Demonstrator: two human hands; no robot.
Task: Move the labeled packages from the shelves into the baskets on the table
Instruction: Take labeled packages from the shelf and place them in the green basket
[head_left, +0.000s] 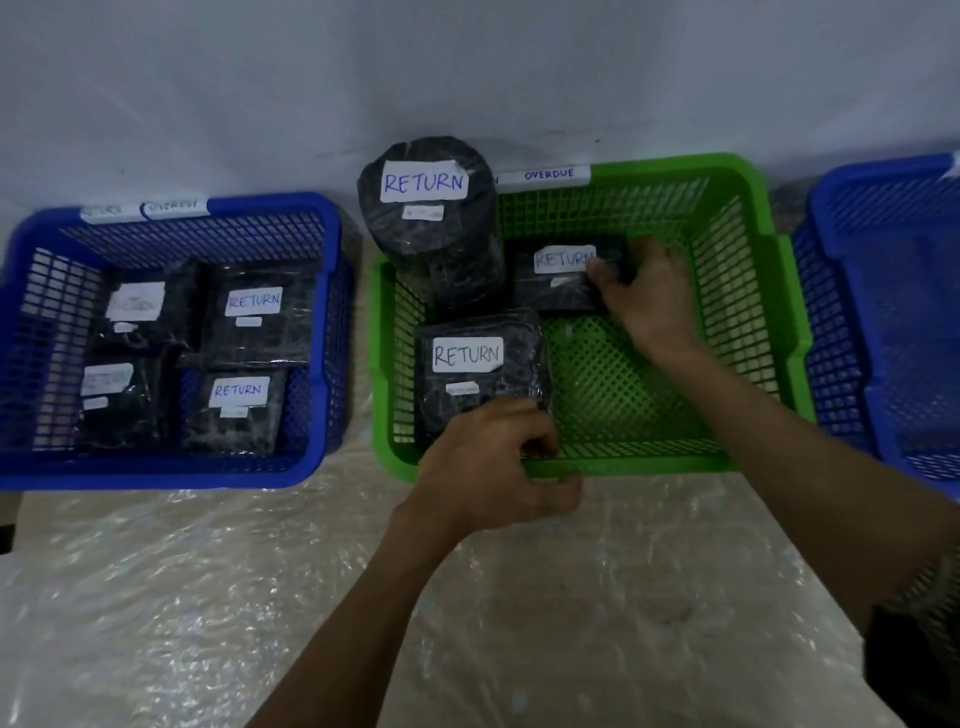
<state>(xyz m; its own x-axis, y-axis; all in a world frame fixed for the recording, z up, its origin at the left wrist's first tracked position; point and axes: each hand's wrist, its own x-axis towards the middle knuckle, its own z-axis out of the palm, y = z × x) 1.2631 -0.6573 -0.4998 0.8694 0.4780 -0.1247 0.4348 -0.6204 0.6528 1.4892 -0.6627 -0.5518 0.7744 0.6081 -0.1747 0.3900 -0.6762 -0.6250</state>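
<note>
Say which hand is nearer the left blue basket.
Left. The left hand is at the green basket's front edge, right of that blue basket; the right hand grips a package farther right.

Hands (488, 462) (644, 296) on packages (483, 358) (561, 280), green basket (649, 467)
</note>
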